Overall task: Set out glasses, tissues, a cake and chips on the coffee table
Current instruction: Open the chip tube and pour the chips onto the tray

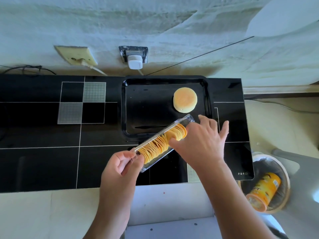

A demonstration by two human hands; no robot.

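Observation:
A stack of yellow chips lies in a long clear plastic sleeve held slantwise over the near edge of a black tray. My left hand pinches the sleeve's near end. My right hand rests on the far part of the stack with its fingers spread, thumb against the chips. A small round pale cake sits on the tray at its right side. The tray stands on a black glossy table. No glasses or tissues are in view.
An orange chip can lies in a lined waste bin on the floor at the right of the table. On the wall behind are a socket and a white plugged charger. A white stool stands below.

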